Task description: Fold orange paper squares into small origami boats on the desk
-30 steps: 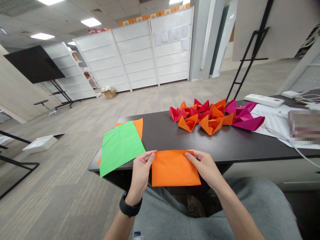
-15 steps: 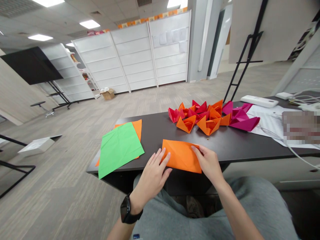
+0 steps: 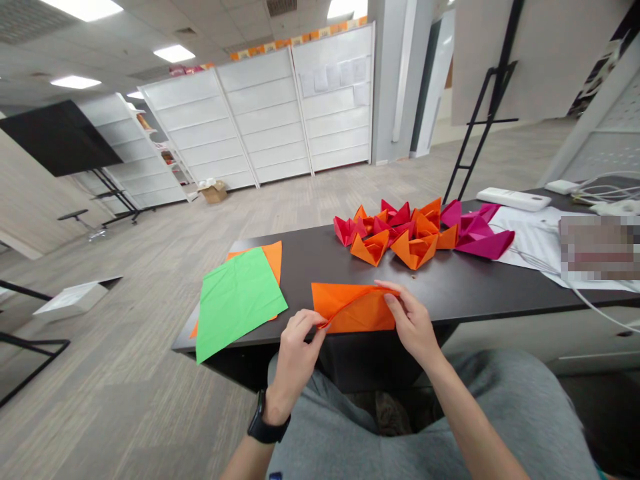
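A folded orange paper sheet (image 3: 350, 307) lies at the near edge of the dark table (image 3: 460, 283). My left hand (image 3: 296, 347) pinches its lower left corner and lifts the upper layer. My right hand (image 3: 411, 319) is closed on the sheet's right edge, fingers on top. A black watch sits on my left wrist.
A green sheet (image 3: 235, 300) lies over an orange sheet (image 3: 274, 256) at the table's left end. Several folded orange, red and magenta paper boats (image 3: 420, 233) stand at the back. White papers (image 3: 535, 243), cables and a white device (image 3: 513, 198) lie on the right.
The orange sheet came off my lap onto the table. My left hand went from flat beside it to pinching its corner and lifting a layer.
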Available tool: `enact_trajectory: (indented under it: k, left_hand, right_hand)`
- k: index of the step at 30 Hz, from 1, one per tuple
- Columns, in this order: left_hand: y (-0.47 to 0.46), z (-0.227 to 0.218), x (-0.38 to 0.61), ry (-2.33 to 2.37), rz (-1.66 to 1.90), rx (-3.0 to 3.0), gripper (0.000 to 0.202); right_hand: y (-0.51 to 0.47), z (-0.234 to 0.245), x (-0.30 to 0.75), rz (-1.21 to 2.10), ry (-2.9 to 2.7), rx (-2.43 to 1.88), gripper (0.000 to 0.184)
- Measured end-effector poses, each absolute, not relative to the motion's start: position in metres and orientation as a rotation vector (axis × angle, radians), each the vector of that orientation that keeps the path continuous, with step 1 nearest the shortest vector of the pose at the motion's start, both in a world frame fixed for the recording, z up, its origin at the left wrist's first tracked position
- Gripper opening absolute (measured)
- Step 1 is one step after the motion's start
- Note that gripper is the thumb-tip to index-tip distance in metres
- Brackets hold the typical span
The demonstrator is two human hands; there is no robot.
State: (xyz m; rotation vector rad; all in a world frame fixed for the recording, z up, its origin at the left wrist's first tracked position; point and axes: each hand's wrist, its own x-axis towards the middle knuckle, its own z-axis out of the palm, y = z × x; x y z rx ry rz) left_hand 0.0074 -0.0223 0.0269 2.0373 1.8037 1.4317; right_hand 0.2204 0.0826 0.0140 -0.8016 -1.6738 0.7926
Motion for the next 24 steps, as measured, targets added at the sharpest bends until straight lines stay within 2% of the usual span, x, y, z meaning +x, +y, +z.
enact_trajectory:
  k: [3,6,10,11,13,15,19,24]
  left_hand:
    - [-0.019,0.017,0.001,1.858,1.470,2.257,0.019]
    - [-0.018,0.004,-0.004,1.862,1.442,2.416,0.027]
    - [-0.024,-0.006,-0.004,1.770,1.650,2.419,0.023]
    - [-0.026,-0.006,-0.003,1.722,1.692,2.395,0.021]
    - [-0.027,-0.002,-0.004,1.613,1.646,2.413,0.020]
    - [-0.026,0.004,-0.007,1.505,1.398,2.561,0.021]
    - [-0.018,0.015,-0.014,1.429,0.889,2.747,0.028]
    - [-0.013,0.016,-0.017,1.469,0.849,2.728,0.029]
  right_hand:
    - [0.080,0.018,0.225,0.677,-1.767,-0.706,0.054]
    - [0.072,0.027,0.230,0.510,-1.934,-0.657,0.060]
    - [0.064,0.033,0.229,0.530,-1.926,-0.705,0.079]
    - [0.065,0.032,0.228,0.541,-1.905,-0.720,0.077]
    - [0.072,0.026,0.230,0.528,-1.921,-0.718,0.056]
    - [0.083,0.018,0.236,0.487,-2.007,-0.699,0.043]
    - [0.098,0.011,0.256,0.472,-2.266,-0.709,0.046]
    - [0.080,0.025,0.264,0.398,-2.454,-0.711,0.060]
